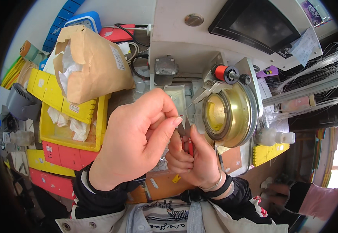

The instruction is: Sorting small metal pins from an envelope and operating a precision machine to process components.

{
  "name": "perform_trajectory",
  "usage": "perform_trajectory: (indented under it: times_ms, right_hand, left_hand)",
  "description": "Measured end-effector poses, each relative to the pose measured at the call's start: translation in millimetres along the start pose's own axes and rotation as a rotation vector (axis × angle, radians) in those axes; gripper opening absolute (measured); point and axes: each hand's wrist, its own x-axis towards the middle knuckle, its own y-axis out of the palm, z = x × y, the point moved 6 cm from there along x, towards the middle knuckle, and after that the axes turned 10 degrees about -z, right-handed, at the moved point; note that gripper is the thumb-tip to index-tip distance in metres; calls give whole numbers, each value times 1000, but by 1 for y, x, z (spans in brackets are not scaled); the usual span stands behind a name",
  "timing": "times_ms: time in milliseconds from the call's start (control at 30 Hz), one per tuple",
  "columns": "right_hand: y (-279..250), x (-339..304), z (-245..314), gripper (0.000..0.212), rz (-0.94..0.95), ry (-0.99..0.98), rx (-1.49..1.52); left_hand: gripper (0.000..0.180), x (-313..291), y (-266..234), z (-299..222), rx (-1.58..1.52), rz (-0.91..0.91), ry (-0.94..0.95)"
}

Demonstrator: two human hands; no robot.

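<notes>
While my left hand [138,136] pinches a fine thread [184,112] between thumb and forefinger, my right hand [194,161] grips red-handled snips [188,141], fist closed, beside the brass wheel [229,114].

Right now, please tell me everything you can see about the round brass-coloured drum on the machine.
The brass drum is a shiny, gold-coloured metal wheel with a wide rim and a hollow, yellowish middle. It stands on its edge against the grey machine, facing the person. An orange spool sits just above it. The right hand is close beside it, not touching.
</notes>
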Motion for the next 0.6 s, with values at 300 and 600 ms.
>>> perform_trajectory:
  times_ms: [300,600]
  right_hand:
    - [1,1,-2,43,-147,18,22]
    - [-1,7,-3,38,-114,-27,40]
  left_hand:
    - [7,0,-3,-2,78,28,18]
    - [7,-9,-10,-11,41,-57,-8]
